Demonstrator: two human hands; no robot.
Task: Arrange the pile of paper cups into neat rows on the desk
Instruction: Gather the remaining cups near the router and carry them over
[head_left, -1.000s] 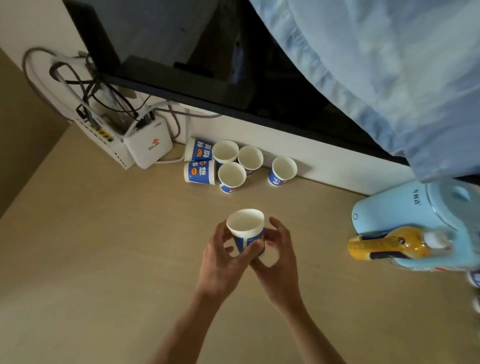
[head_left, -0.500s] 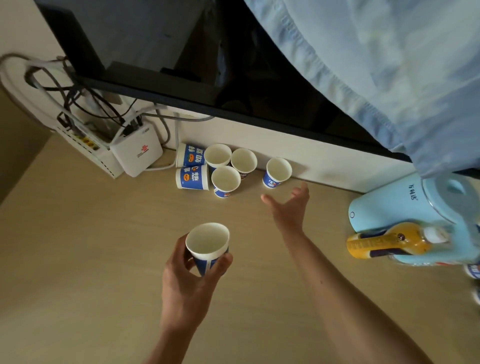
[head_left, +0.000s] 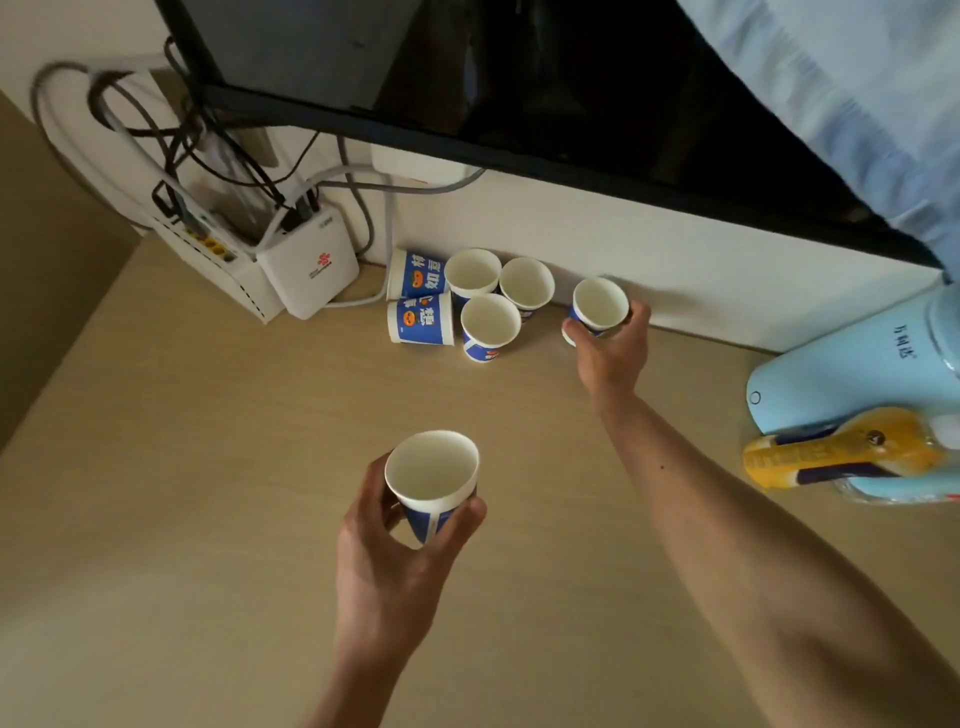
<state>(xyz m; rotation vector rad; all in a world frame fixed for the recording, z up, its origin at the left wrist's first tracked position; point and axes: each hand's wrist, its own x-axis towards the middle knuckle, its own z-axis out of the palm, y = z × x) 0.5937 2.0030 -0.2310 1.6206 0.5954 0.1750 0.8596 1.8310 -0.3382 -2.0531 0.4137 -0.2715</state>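
- While the left hand (head_left: 384, 561) grips the near cup (head_left: 434, 483) above the front part of the desk (head_left: 208, 467), with fingers and thumb curled round the blue wall, the cup's open mouth faces up.
- The right hand (head_left: 610, 353) reaches to the back of the desk and grips the far cup (head_left: 600, 304) low on its wall, thumb on the left and fingers on the right.
- The far cup sits close to the wall. Contact between its base and the desk cannot be confirmed.
- Left of the far cup, and apart from it, is a cluster of five cups:
- three upright cups (head_left: 489, 325) stand with mouths up, packed together;
- two lying cups (head_left: 421, 318) rest on their sides, one behind the other, at the cluster's left edge.
- A white router (head_left: 309, 260) with cables (head_left: 171, 135) attached stands left of the cluster.
- A light-blue kettle (head_left: 841, 384) and a yellow bottle (head_left: 841, 454) occupy the desk's right edge, with the bottle in front.
- A dark screen (head_left: 519, 78) overhangs the back wall.
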